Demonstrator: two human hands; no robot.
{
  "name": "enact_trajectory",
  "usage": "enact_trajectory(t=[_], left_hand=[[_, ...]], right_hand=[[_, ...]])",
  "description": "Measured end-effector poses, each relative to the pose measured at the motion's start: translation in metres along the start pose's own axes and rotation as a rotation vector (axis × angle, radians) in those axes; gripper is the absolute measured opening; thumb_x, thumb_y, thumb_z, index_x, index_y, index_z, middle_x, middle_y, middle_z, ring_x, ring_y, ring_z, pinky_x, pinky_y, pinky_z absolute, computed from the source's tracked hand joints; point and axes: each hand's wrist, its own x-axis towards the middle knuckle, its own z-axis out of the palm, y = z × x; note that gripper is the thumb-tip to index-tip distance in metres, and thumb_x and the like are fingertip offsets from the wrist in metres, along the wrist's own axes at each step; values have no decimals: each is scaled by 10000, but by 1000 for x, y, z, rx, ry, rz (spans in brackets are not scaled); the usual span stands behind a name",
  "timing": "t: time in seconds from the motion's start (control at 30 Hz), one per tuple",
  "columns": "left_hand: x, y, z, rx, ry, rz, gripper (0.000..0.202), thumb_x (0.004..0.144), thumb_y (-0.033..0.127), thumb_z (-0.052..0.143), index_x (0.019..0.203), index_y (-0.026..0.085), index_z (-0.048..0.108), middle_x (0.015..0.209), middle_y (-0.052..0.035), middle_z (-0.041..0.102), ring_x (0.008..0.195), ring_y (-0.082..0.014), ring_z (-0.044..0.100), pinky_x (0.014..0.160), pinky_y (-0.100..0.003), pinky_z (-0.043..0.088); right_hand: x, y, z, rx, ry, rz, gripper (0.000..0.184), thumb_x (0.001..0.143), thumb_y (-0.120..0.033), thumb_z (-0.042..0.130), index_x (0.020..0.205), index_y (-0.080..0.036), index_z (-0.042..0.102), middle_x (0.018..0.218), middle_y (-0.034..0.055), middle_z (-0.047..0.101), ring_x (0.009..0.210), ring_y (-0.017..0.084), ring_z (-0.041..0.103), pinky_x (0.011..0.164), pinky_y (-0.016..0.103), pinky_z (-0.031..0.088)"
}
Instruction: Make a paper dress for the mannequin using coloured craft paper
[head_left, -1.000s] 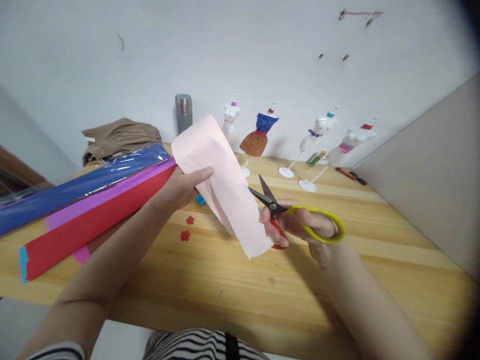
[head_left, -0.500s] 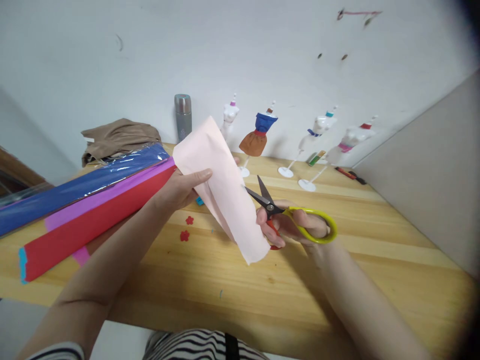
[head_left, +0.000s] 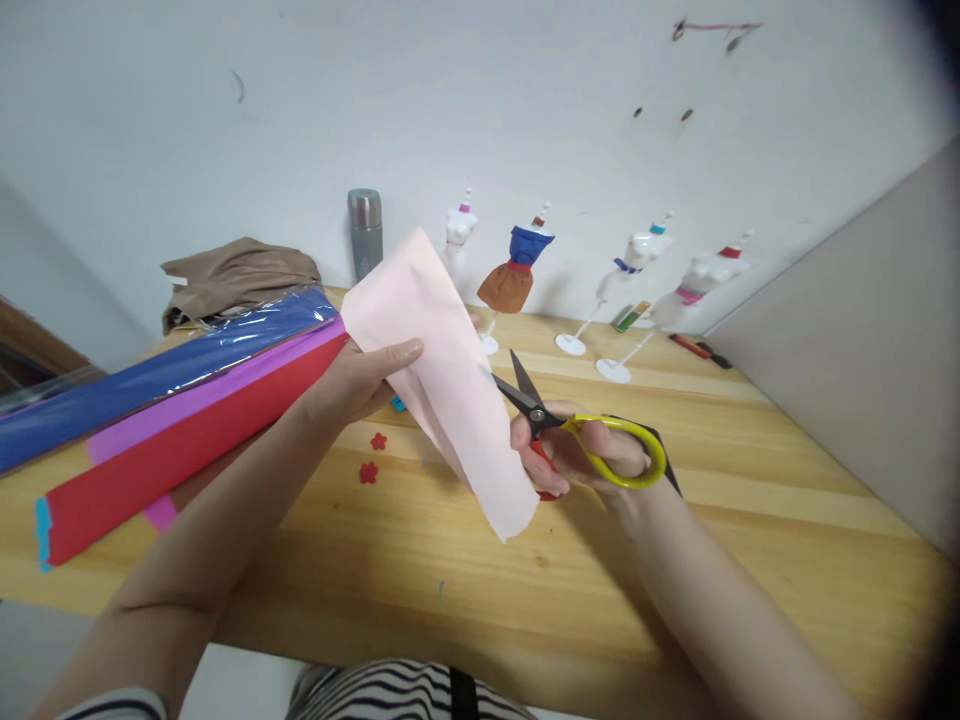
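Note:
My left hand (head_left: 367, 375) grips a pale pink sheet of crepe paper (head_left: 442, 350), thumb on top and most fingers hidden beneath. The sheet is held up at a slant, its lower end drooping over the table. My right hand (head_left: 577, 455) is closed around scissors (head_left: 537, 416) with one yellow and one red handle. Their dark blades are spread apart, and the lower blade's tip touches or nearly touches the paper's right edge. Two small red paper flowers (head_left: 368, 472) lie on the table below my left hand.
Left are rolls of red (head_left: 187, 460), purple and wrapped blue paper (head_left: 165, 370), plus brown cloth (head_left: 240, 275). A grey thermos (head_left: 366, 235) and several small mannequins stand behind, one in a blue top and brown skirt (head_left: 510, 285). A glue stick (head_left: 634, 316) lies near the wall.
The paper's lower end has sagged slightly downward. A dark edge now shows behind the yellow handle. Both hands have barely moved, and the scissor blades stay spread.

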Motion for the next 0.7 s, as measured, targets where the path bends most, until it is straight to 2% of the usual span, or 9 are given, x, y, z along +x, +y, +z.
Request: enact_trajectory(t=[0.13, 0.47, 0.7], left_hand=[[0, 0, 1, -11, 4, 5, 708, 682, 337, 873, 1354, 247, 667, 1144, -121, 797, 1232, -437, 672, 1005, -560, 584], [-3, 2, 1, -33, 43, -1, 738, 688, 312, 865, 1380, 198, 634, 1151, -128, 790, 1231, -426, 674, 1023, -548, 578], [-3, 2, 1, -46, 51, -9, 747, 688, 294, 869, 1389, 190, 634, 1121, -133, 798, 1247, -449, 665, 1028, -579, 577]], right_hand=[[1, 4, 2, 18, -17, -52, 515, 1006, -648, 469, 1236, -229, 660, 609, -58, 483, 475, 101, 368, 487, 233, 382], [3, 9, 7, 7, 80, -64, 483, 1005, -642, 504, 1176, -211, 639, 540, -92, 452, 380, 75, 286, 411, 217, 327], [1, 6, 8, -10, 121, 40, 515, 930, -737, 539, 1058, -246, 628, 492, -96, 427, 361, 95, 262, 393, 253, 313]])
